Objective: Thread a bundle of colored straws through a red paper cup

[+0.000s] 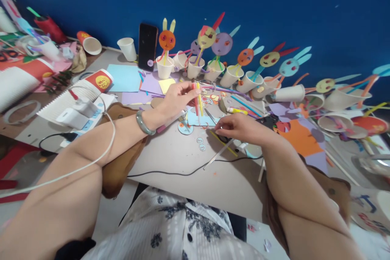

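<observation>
My left hand [177,98] is raised over the table and pinches two paper strips, one red and one yellow [198,99], which hang down from its fingertips. A green bangle sits on that wrist. My right hand [239,126] rests low on the table, fingers curled down onto small scraps near a yellow strip [222,140]; what it pinches is hidden. A light blue paper circle [185,127] and small round cut-outs [200,143] lie between the hands.
A row of white paper cups with paper rabbit faces on sticks [213,55] lines the back by the blue wall. A black phone [148,46] leans upright. Coloured paper sheets [126,78], straws, a white charger [76,113] with cable and a black cable [183,172] cross the table.
</observation>
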`<state>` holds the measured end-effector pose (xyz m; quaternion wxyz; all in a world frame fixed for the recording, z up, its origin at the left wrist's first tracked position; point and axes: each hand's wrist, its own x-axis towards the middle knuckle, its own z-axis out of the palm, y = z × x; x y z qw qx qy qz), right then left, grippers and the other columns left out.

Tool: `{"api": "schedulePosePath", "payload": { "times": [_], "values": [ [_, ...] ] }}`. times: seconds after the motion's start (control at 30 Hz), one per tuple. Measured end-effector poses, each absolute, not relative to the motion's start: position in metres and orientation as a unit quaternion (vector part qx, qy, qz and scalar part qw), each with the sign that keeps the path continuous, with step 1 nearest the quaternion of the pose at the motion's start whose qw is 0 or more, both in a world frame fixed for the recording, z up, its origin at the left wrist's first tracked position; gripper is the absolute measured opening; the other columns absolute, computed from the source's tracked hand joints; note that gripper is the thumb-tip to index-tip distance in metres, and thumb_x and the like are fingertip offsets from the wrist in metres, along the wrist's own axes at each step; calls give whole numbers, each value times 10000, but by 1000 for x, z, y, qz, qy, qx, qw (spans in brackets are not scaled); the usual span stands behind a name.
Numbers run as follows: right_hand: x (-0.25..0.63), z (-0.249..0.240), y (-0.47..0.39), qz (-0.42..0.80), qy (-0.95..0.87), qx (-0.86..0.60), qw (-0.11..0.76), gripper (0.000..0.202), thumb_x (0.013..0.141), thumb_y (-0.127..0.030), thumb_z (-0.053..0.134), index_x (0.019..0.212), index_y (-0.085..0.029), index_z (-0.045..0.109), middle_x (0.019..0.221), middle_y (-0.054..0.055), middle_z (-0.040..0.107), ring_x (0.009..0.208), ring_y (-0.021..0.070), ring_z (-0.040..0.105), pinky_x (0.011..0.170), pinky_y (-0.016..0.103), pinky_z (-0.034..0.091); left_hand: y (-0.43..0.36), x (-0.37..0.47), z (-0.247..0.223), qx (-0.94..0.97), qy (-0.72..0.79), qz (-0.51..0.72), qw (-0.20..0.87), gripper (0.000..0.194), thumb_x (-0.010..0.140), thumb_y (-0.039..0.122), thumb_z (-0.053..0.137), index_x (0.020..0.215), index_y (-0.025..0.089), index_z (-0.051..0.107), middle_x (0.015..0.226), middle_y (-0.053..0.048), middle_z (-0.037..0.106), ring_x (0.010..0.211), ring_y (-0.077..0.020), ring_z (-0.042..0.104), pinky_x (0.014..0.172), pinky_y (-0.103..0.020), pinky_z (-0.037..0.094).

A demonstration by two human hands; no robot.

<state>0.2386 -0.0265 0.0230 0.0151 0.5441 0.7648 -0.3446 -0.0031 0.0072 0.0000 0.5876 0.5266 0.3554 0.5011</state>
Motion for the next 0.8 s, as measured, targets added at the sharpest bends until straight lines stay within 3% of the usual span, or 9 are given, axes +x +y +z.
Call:
{"api": "schedulePosePath", "payload": {
  "times": [0.1,0.2,0.47,0.6,0.8],
  "values": [
    [228,17,-28,-223,790,560,108,129,823,-252,692,889,-220,798,723,17,731,663,162,619,607,286,359,8,-2,0,521,364,500,589,184,934,157,699,764,139,631,662,36,601,586,-47,584,635,-192,547],
    [222,8,-28,-156,801,552,169,137,828,-246,698,928,-213,786,849,54,774,772,197,656,632,291,349,8,-2,0,519,367,498,590,174,935,134,681,770,136,630,667,34,599,583,-50,586,626,-198,549],
    [214,0,-28,-171,795,543,209,86,808,-234,649,816,-201,728,828,77,755,726,198,622,603,304,320,6,-2,0,528,363,492,590,188,937,170,698,765,137,629,679,29,607,595,-48,583,619,-188,527],
    [216,1,-26,-239,785,552,150,60,762,-243,646,770,-194,680,745,46,718,661,172,589,600,293,346,5,-2,1,531,359,487,593,202,931,193,719,759,137,628,660,30,603,583,-52,586,615,-193,522],
    [232,1,-21,-383,736,553,-78,118,707,-329,618,729,-224,567,591,-24,579,550,135,507,551,278,364,5,-3,2,527,354,478,607,275,870,313,813,762,137,631,659,34,608,585,-58,588,613,-202,525]
  ]
}}
